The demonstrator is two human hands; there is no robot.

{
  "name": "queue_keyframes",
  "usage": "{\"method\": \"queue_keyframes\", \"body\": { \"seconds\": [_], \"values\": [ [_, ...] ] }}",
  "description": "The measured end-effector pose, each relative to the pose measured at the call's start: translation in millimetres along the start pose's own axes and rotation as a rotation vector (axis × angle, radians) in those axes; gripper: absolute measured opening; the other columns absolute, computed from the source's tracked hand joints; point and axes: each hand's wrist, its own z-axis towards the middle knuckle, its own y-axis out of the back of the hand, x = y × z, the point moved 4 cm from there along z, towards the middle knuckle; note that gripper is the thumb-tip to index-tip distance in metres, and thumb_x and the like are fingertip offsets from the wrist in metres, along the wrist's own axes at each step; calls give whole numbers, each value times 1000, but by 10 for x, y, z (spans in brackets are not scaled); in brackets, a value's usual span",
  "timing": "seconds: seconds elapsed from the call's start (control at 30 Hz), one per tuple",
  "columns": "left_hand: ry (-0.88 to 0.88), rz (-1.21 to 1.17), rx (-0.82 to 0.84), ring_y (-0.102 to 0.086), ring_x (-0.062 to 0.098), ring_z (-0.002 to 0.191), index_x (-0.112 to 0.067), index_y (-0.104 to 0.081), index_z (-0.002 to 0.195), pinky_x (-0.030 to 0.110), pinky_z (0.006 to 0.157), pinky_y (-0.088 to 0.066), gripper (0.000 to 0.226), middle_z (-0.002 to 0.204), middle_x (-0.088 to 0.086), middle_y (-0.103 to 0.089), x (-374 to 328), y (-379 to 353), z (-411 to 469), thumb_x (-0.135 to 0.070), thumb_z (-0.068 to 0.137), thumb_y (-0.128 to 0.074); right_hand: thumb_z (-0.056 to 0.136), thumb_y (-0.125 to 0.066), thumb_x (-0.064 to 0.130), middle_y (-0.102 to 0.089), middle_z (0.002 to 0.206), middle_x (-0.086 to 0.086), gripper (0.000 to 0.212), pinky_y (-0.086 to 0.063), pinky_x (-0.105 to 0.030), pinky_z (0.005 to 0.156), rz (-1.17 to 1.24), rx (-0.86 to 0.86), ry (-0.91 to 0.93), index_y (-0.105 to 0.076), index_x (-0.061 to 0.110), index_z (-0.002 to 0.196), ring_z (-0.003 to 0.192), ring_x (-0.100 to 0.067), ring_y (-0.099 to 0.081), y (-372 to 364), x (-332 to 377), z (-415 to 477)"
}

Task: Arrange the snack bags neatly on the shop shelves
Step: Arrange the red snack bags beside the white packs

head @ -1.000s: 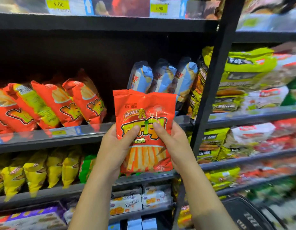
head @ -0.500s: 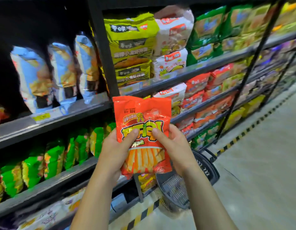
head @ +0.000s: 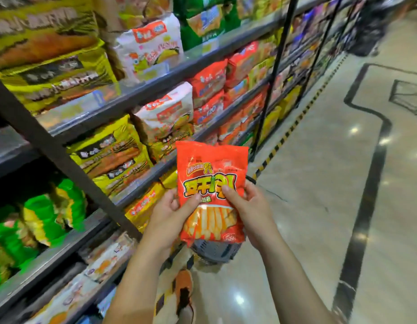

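Smeared by motion at left: green bags (head: 48, 220). Largely hidden behind bag (head: 211, 183): basket (head: 214, 250). Too blurred to read: shelf labels (head: 104, 99). Cut off by bottom edge: forearms (head: 137, 277). Too small to tell: far goods (head: 319, 43).

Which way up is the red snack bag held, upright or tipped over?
Upright. The red snack bag stands with its top seal uppermost, the left hand and right hand gripping its two sides.
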Motion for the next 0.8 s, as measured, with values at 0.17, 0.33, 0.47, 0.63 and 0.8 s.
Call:
{"method": "queue_keyframes", "body": {
  "seconds": [0.17, 0.33, 0.47, 0.63, 0.8],
  "values": [
    [123, 43, 101, -80, 23, 98, -21, -64, 122, 40, 80, -65, 32, 111, 1, -81, 250, -33, 762, -25, 93, -78, 93, -80, 26, -82, 104, -3, 28, -64, -38, 79, -29, -127, -72, -70, 14, 117, 95, -24, -79, 48, -308, 505],
    [222, 137, 216, -80, 20, 100, -20, -63, 123, 38, 80, -64, 32, 113, -1, -81, 575, 10, 1566, -24, 94, -77, 92, -80, 29, -82, 106, -2, 30, -62, -35, 80, -101, -231, -152, -72, 13, 116, 97, -21, -79, 118, -726, 989],
    [298, 255, 300, -80, 17, 97, -23, -65, 116, 30, 74, -64, 23, 106, -6, -82, 973, 26, 2097, -23, 95, -76, 90, -82, 34, -81, 105, 1, 34, -62, -38, 82, -128, -327, -234, -72, 14, 116, 97, -19, -79, 204, -1178, 1267],
    [351, 461, 381, -78, 6, 93, -29, -72, 106, 28, 83, -62, 13, 96, -13, -81, 1583, 44, 2625, -32, 95, -78, 91, -80, 35, -80, 100, 9, 29, -60, -23, 73, -147, -372, -337, -71, 19, 114, 89, -7, -78, 315, -1781, 1575],
    [483, 486, 310, -78, 17, 100, -29, -72, 114, 45, 91, -64, 27, 105, -9, -81, 2385, 130, 3111, -34, 89, -83, 92, -80, 35, -81, 99, 7, 28, -62, -27, 74, -145, -363, -436, -71, 19, 114, 87, -11, -79, 499, -2578, 2001]
  ]
}}
